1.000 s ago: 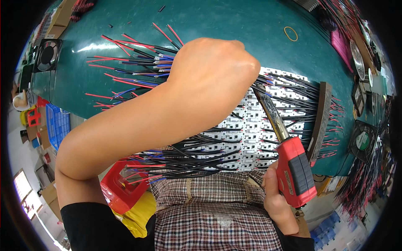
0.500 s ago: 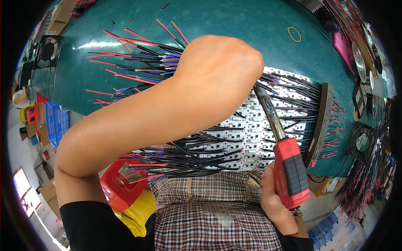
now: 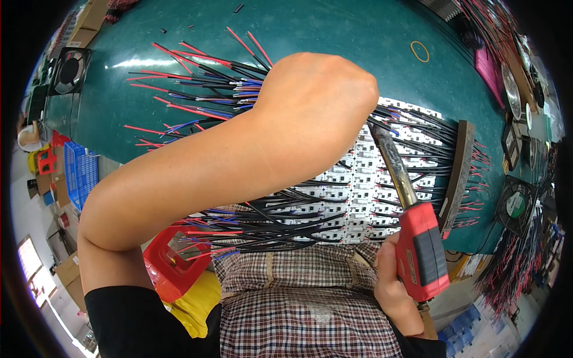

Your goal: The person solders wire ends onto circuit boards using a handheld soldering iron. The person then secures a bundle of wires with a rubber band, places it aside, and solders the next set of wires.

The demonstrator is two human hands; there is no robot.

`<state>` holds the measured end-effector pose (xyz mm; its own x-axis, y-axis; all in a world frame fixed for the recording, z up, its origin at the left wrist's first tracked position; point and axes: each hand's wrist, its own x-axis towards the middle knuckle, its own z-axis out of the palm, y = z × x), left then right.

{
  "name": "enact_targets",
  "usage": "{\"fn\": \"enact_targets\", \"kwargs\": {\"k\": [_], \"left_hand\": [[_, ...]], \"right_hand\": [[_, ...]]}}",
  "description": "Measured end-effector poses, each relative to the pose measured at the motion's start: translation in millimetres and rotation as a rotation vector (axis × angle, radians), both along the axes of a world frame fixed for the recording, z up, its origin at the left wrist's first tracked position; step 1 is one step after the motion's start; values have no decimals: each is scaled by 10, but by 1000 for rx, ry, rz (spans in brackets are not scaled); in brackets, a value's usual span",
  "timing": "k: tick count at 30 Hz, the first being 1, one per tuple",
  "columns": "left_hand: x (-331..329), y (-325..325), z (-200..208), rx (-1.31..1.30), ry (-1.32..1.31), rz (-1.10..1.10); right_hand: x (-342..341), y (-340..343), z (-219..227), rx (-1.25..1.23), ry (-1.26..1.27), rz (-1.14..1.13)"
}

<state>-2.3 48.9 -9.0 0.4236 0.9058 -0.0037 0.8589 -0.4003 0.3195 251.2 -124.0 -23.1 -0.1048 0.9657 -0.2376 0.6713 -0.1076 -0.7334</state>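
Note:
My left forearm reaches across the view, and my left hand (image 3: 325,101) bends down over a panel of white circuit boards (image 3: 361,206). Only its back shows; the fingers and anything in them are hidden beneath it. In my right hand (image 3: 394,292) is a soldering gun (image 3: 422,250) with a red and black handle. Its long metal barrel slants up to the boards, the dark tip close beside my left hand. Black-sleeved wires (image 3: 268,230) with red and blue ends fan out leftward from the panel. More black wires run to the right, beneath a dark bar (image 3: 458,179).
Green mat (image 3: 334,27) covers the bench, with a yellow rubber band (image 3: 419,51) on it. Small fans stand at the left (image 3: 70,71) and right (image 3: 515,204). Wire bundles (image 3: 513,262) hang off the right side. A blue basket (image 3: 82,173) is at the left.
The soldering gun and my right hand have shifted slightly to the right and down. My left hand has moved very little, and the panel lies where it was.

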Motion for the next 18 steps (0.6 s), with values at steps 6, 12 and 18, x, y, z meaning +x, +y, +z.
{"fn": "enact_targets", "kwargs": {"k": [6, 12, 18], "left_hand": [[7, 8, 22, -27, 7, 7], [-4, 14, -2, 10, -27, 10], [5, -68, 19, -24, -121, 83]], "right_hand": [[-9, -24, 102, -50, 25, -106], [15, -38, 115, -13, 74, -39], [68, -99, 70, -2, 178, -103]]}}
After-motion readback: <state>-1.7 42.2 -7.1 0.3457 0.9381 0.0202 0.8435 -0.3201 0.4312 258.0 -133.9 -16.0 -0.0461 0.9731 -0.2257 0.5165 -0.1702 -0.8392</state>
